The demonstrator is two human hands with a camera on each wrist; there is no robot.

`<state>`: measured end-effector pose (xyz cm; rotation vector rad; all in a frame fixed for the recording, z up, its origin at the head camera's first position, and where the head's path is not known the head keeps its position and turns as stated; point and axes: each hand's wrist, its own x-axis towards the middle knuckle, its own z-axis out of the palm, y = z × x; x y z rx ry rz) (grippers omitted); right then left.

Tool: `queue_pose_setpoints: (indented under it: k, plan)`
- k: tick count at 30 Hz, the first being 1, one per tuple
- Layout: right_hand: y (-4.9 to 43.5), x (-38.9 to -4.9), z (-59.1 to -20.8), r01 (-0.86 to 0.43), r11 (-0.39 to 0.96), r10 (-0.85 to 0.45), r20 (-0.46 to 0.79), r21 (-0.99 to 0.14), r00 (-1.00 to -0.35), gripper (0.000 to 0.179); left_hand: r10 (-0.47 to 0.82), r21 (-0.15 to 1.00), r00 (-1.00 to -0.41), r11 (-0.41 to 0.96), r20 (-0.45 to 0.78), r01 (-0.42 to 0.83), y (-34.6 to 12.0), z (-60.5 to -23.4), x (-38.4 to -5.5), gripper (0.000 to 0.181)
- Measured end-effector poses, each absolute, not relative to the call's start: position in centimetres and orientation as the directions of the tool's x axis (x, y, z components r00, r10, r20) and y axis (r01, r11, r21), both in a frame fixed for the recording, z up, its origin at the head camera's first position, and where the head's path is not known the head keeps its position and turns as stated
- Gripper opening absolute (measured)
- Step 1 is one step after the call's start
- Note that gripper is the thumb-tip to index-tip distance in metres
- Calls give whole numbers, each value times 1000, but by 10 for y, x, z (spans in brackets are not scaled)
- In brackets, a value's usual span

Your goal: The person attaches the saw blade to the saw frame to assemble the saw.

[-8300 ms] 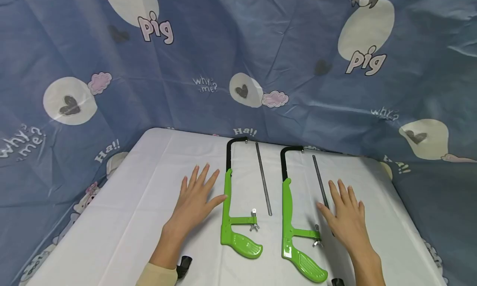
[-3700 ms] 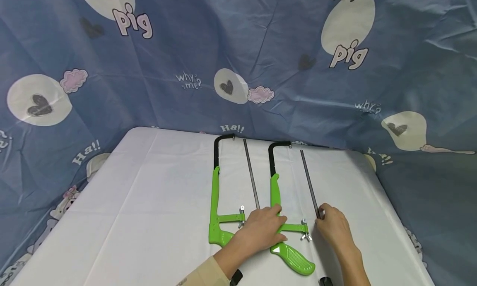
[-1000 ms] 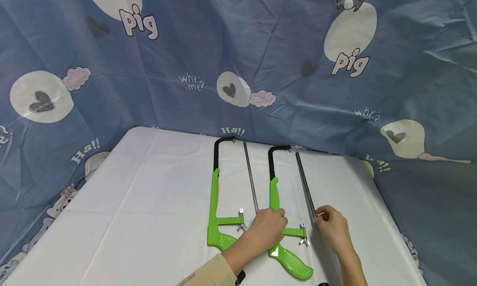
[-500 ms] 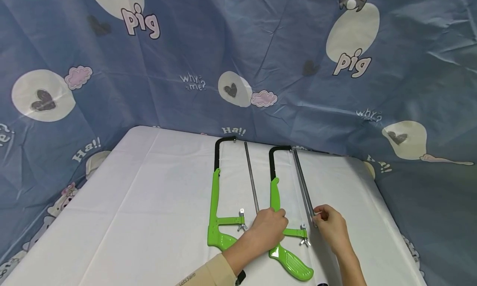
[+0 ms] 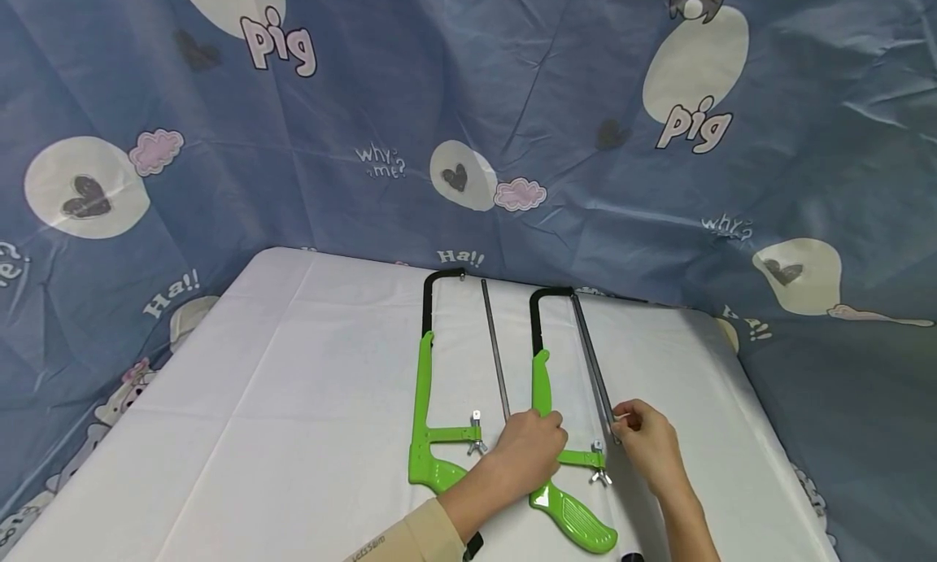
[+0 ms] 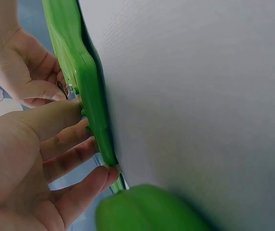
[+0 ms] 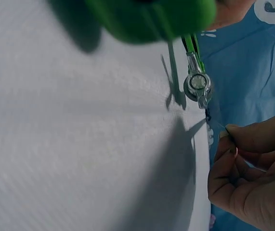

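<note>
In the head view two green and black hacksaw frames lie on the table. My left hand (image 5: 529, 452) grips the green body of the right hacksaw frame (image 5: 542, 381). A thin grey hacksaw blade (image 5: 594, 359) is pinched at its near end between the thumb and fingers of my right hand (image 5: 650, 446). The blade's far tip meets the black bent end of that frame; whether it sits on the pin is too small to tell. In the right wrist view, the wing nut (image 7: 198, 84) is close to my pinching fingertips. The left wrist view shows my left fingers against the green frame (image 6: 91, 96).
The other hacksaw frame (image 5: 422, 407) lies to the left, partly behind my left forearm. A second hacksaw blade (image 5: 494, 342) rests between the two frames. The white table (image 5: 293, 399) ends at a blue printed curtain (image 5: 366, 123).
Earlier both hands were spread open above the table. The left then took hold of the right frame and the right picked up the blade. Lately the blade has moved left, its tip reaching the frame's end.
</note>
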<state>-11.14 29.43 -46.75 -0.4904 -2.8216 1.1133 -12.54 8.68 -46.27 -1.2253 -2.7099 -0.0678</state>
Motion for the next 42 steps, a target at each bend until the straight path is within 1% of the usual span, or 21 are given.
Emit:
queue_pose_setpoints:
  k: [7,20,33,42]
  plan:
    - [295,-111,-470,274,687,317,-62,-673,-946,18,745,-42,-644,659,174,751,87,-466,-125,20]
    - [292,-109,-472,308,645,305,-134,-700,-943,21,743,-60,-645,662,177,747,88,-466,-123,19]
    - [290,-114,-469,304,643,293,-142,-703,-946,22,742,-93,-650,668,162,739,89,-465,-125,19]
    - [290,-116,-469,294,618,277,-148,-729,-949,21,738,-110,-656,673,157,731,90,-464,-125,20]
